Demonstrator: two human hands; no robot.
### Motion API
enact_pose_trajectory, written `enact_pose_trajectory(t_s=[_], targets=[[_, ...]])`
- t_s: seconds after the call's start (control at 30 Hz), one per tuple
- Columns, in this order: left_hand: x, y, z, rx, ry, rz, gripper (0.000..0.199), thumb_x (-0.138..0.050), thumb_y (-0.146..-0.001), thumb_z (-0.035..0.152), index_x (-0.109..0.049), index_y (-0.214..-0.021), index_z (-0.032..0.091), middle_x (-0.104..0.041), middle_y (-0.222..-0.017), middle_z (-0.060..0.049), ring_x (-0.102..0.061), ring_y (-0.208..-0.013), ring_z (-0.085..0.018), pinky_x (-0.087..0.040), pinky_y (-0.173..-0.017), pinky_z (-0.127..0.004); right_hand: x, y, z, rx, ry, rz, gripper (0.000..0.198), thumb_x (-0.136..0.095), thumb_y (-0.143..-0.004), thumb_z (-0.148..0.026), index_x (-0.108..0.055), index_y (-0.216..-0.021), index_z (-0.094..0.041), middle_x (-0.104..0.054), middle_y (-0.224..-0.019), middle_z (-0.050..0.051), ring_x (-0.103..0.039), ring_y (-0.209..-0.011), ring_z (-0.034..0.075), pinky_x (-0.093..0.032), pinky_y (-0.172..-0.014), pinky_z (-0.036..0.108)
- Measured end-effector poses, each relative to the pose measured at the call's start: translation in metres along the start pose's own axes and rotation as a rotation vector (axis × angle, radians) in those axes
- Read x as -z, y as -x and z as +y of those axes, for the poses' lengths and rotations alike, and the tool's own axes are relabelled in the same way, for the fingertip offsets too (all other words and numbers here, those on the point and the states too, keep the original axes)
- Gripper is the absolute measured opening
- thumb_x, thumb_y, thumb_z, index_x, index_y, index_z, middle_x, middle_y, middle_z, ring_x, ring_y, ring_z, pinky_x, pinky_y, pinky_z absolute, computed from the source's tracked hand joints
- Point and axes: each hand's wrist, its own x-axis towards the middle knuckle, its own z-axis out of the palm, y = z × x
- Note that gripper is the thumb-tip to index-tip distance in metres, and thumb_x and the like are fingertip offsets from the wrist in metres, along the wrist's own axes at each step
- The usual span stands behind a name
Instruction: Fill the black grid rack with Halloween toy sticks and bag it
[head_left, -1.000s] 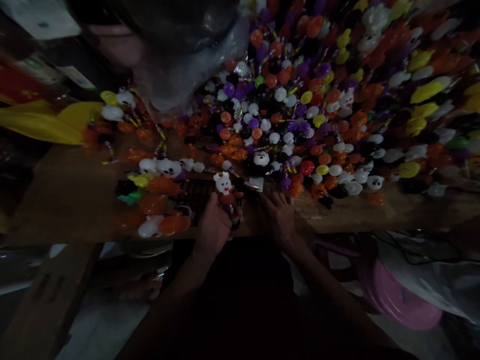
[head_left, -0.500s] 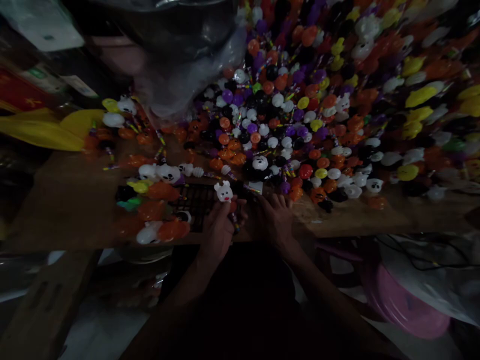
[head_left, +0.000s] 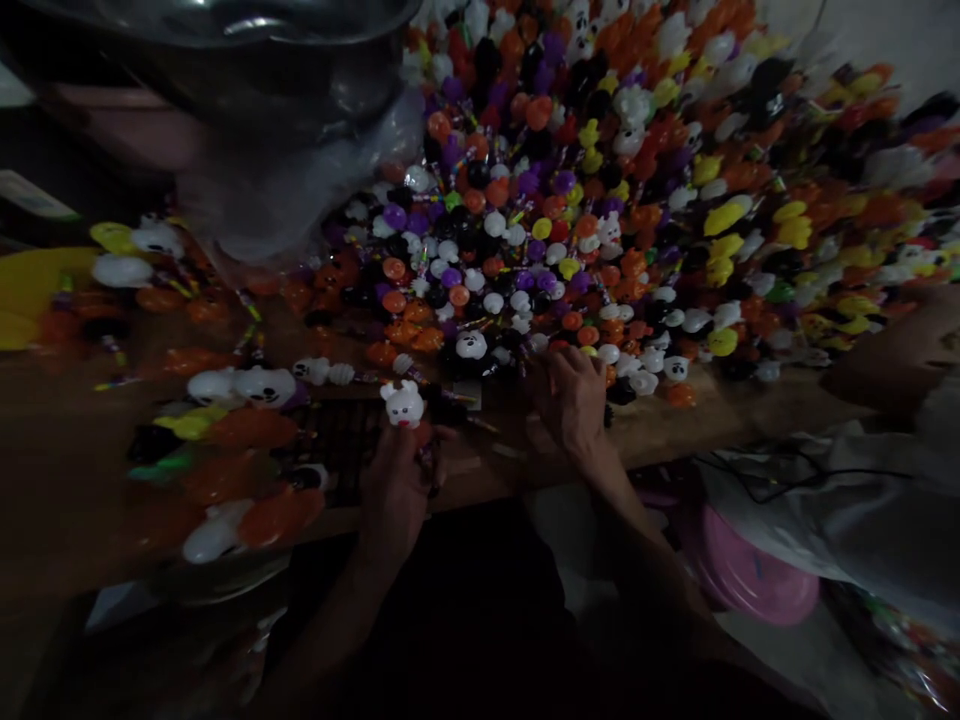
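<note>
My left hand (head_left: 396,485) is closed around the stem of a small white reindeer-head toy (head_left: 403,405) with antlers and a red nose, held upright above the table's near side. My right hand (head_left: 576,400) is at the near edge of a big pile of small coloured toys (head_left: 487,280). Its fingers are bent down among them, and what they grip is hidden. Between the hands, a thin striped stick and a small pale square (head_left: 469,395) lie on the wooden table (head_left: 487,465).
Left of my left hand, larger orange and white toys (head_left: 251,430) lie in a group beside a dark slatted tray (head_left: 337,430). A metal bowl (head_left: 300,60) over clear plastic stands behind. Another person's arm (head_left: 900,345) reaches in from the right. A pink stool (head_left: 757,570) is below.
My right hand has moved forward from the table edge to the toys. My left hand still holds the reindeer-head toy. The view has swung right, bringing another person's arm into sight.
</note>
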Motion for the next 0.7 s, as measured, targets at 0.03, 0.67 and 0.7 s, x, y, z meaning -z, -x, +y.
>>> enact_pose_trajectory(t_s=[0.03,0.67,0.7], targets=[[0.0,0.0,-0.001,0.009,-0.026,0.001,0.055,-0.088,-0.071,0.054,-0.066,-0.111,0.023,-0.073,-0.087,-0.001,-0.048,-0.049,-0.005,-0.04,-0.048,-0.018,0.003,-0.008,0.003,-0.025,0.026,-0.04,0.023,-0.053,-0.101,-0.023,-0.074,-0.092,-0.02,-0.072,-0.094,0.008,-0.061,-0.091,0.024,-0.033,-0.083,0.037],[0.001,0.007,-0.012,-0.13,-0.45,-0.09,0.021,-0.065,-0.092,0.036,-0.074,-0.095,0.017,-0.077,-0.091,-0.007,-0.056,-0.053,-0.007,-0.047,-0.054,-0.021,-0.011,-0.086,-0.033,0.201,0.177,-0.566,0.039,-0.049,-0.094,-0.015,-0.074,-0.123,-0.021,-0.067,-0.128,0.016,-0.049,-0.121,0.036,-0.036,-0.098,0.051],[0.003,0.013,-0.013,-0.112,-0.474,-0.113,0.02,-0.065,-0.092,0.035,-0.075,-0.094,0.018,-0.077,-0.089,-0.006,-0.057,-0.053,-0.008,-0.048,-0.054,-0.022,-0.017,-0.088,-0.028,0.205,0.173,-0.548,0.037,-0.051,-0.093,-0.014,-0.076,-0.118,-0.02,-0.069,-0.123,0.016,-0.051,-0.12,0.036,-0.037,-0.098,0.051]])
